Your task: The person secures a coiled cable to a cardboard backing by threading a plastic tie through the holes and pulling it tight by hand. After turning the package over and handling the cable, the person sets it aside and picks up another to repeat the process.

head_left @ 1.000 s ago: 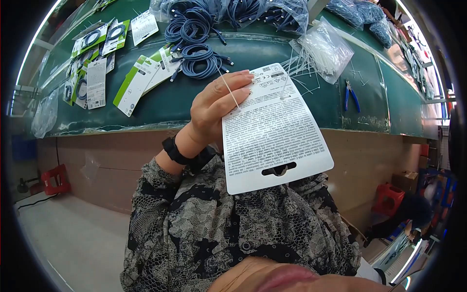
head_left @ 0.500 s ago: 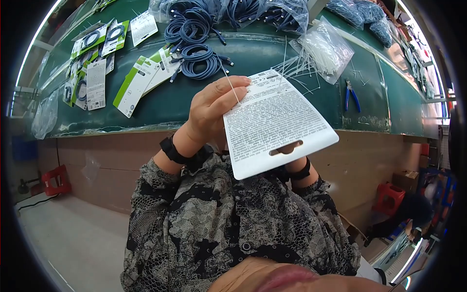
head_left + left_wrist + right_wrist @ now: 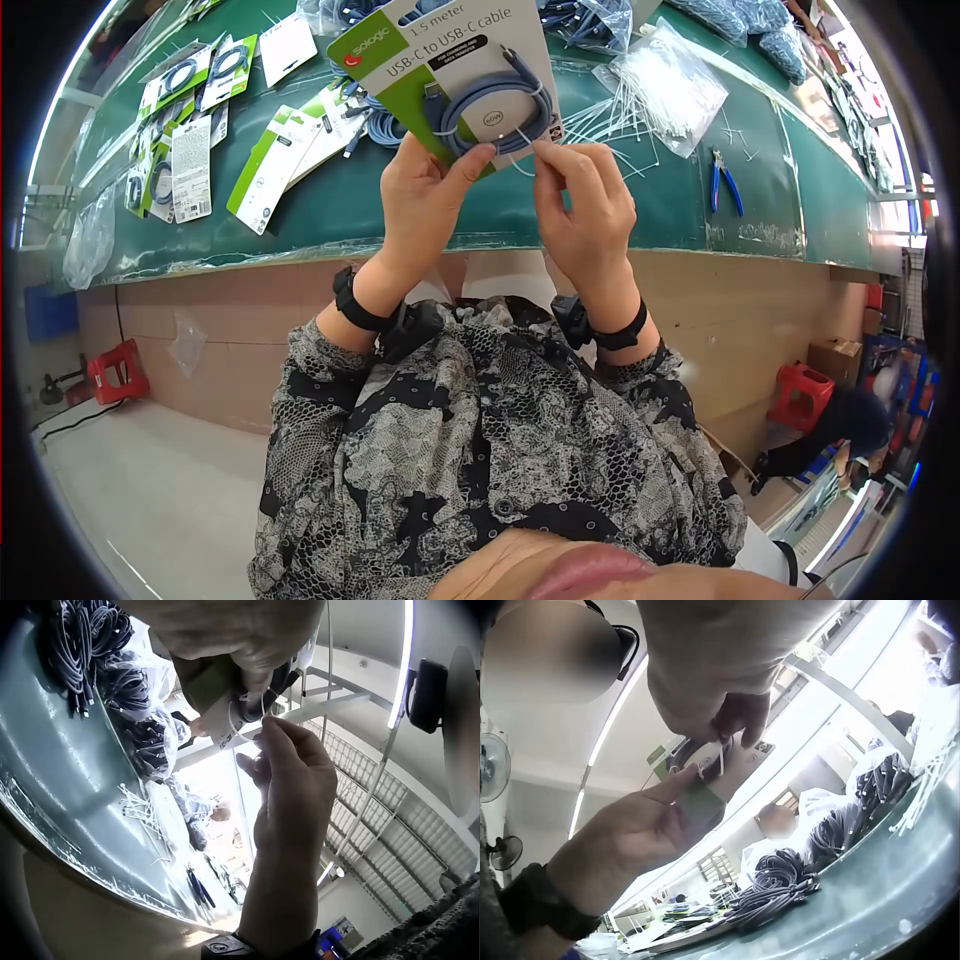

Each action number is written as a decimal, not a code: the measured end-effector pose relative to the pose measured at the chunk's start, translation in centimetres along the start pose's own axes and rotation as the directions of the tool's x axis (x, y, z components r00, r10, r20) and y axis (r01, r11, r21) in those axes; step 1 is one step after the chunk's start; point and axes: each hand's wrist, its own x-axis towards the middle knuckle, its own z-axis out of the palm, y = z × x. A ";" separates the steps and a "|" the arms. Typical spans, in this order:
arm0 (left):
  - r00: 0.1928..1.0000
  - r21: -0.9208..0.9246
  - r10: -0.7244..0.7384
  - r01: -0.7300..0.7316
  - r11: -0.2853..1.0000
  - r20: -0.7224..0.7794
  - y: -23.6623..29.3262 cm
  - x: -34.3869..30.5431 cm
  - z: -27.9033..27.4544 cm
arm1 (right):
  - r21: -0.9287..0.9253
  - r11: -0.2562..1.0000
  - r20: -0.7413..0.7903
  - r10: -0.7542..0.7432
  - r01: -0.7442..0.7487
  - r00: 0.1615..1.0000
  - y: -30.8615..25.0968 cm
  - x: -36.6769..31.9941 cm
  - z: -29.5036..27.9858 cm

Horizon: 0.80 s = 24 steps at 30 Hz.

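Observation:
My left hand (image 3: pixel 425 200) grips the lower left edge of a green and white packaging card (image 3: pixel 400 62), its thumb over the front. On the card's front lies a coiled blue-grey USB-C cable (image 3: pixel 543 108), with white ties round the coil. At the coil's lower edge, my right hand (image 3: pixel 592 205) pinches a thin white cable tie (image 3: pixel 721 760) between thumb and forefinger. The card is tilted up above the front of the green table (image 3: pixel 640 215). From the left wrist, the tie makes a loop beside the right fingertips.
Several packed cards (image 3: pixel 190 165) lie at the left, with loose cards (image 3: pixel 275 165) nearer the middle. Cable coils (image 3: pixel 772 885) are partly behind the held card. To the right are a bag of white cable ties (image 3: pixel 668 95) and blue-handled cutters (image 3: pixel 724 185).
The card has turned from its printed back to its front and moved up over the table. My right hand has come out from behind it and now pinches a tie.

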 end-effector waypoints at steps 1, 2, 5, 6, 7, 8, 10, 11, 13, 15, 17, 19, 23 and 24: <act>1.000 0.042 0.015 -0.015 0.999 0.008 -0.2 -0.1 -0.1 | -0.070 0.997 0.045 -0.011 0.014 0.999 -0.1 0.1 -0.1; 1.000 0.040 0.013 -0.014 0.999 0.010 -0.3 -0.1 -0.2 | -0.072 0.997 0.045 -0.010 0.014 0.999 -0.2 0.2 -0.2; 1.000 0.086 -0.010 0.009 0.996 0.011 -0.6 -0.1 -0.4 | -0.108 0.994 0.130 -0.008 0.023 0.991 -1.0 0.6 -0.6; 1.000 0.085 -0.011 0.010 0.996 0.013 -0.6 -0.1 -0.4 | -0.111 0.994 0.129 -0.007 0.022 0.992 -1.0 0.6 -0.6; 1.000 0.089 -0.015 0.014 0.996 0.010 -0.6 -0.2 -0.3 | -0.120 0.993 0.144 0.000 0.017 0.990 -0.9 0.6 -0.6; 1.000 0.095 -0.019 0.018 0.995 0.009 -0.6 -0.2 -0.3 | -0.129 0.992 0.158 0.009 0.012 0.987 -0.8 0.6 -0.6; 1.000 0.101 -0.021 0.020 0.995 0.009 -0.6 -0.1 -0.3 | -0.139 0.990 0.169 0.017 0.007 0.985 -0.8 0.7 -0.5; 1.000 0.099 -0.019 0.018 0.995 0.007 -0.7 -0.1 -0.3 | -0.145 0.989 0.173 0.015 0.010 0.985 -0.9 0.8 -0.5; 1.000 0.095 -0.014 0.014 0.995 0.001 -0.8 -0.1 -0.4 | -0.158 0.987 0.180 0.012 0.017 0.984 -0.9 0.9 -0.5; 1.000 0.121 0.009 -0.009 0.993 0.005 -0.9 -0.1 -0.4 | -0.162 0.987 0.182 0.016 0.014 0.983 -0.9 1.1 -0.5; 0.998 0.169 0.056 -0.057 0.984 0.010 -1.0 -0.2 -0.4 | -0.169 0.986 0.189 0.020 0.012 0.982 -0.9 1.2 -0.5; 0.997 0.221 0.073 -0.074 0.972 0.014 -1.1 -0.2 -0.5 | -0.168 0.986 0.189 0.025 0.007 0.982 -0.8 1.2 -0.5; 0.989 0.349 0.142 -0.145 0.926 0.037 -1.7 -0.3 -0.8 | -0.171 0.985 0.196 0.037 -0.003 0.980 -0.7 1.2 -0.5; 0.983 0.376 0.175 -0.182 0.908 0.052 -1.9 -0.3 -0.9 | -0.175 0.985 0.204 0.044 -0.008 0.978 -0.7 1.2 -0.5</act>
